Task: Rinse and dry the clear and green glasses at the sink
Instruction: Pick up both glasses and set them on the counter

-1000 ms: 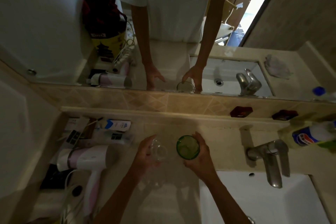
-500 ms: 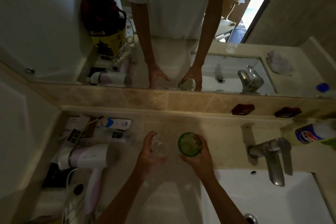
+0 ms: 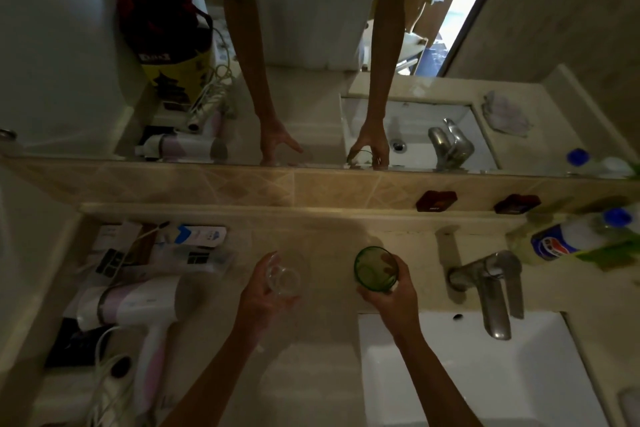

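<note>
A: Starting from the biggest thing, where does the job stand?

B: The sink (image 3: 485, 374) looks dry and the tap (image 3: 491, 291) shows no running water, so as a judgement the rinsing is not yet begun. Both the rinse and the drying are left. No cloth for drying shows close to the hands.

A: And the counter (image 3: 311, 374)?

B: It lies under both forearms. A hair dryer (image 3: 138, 302) rests on it well to the left of the left hand's hold, and a bottle (image 3: 568, 239) stands beyond the tap, far right of the right hand's hold.

A: What about the hands themselves?

B: The right hand (image 3: 391, 298) is wrapped around the green glass (image 3: 375, 269), fingers closed on its side, mouth facing up; the glass sits at the far end of the palm, just left of the sink's edge and near the tap.

A: And the other?

B: The left hand (image 3: 261, 295) grasps the clear glass (image 3: 282, 279), which sits between thumb and fingers, tilted, over the counter. It is hard to make out in the dim light. The two glasses are apart, the clear one farther from the sink.
</note>
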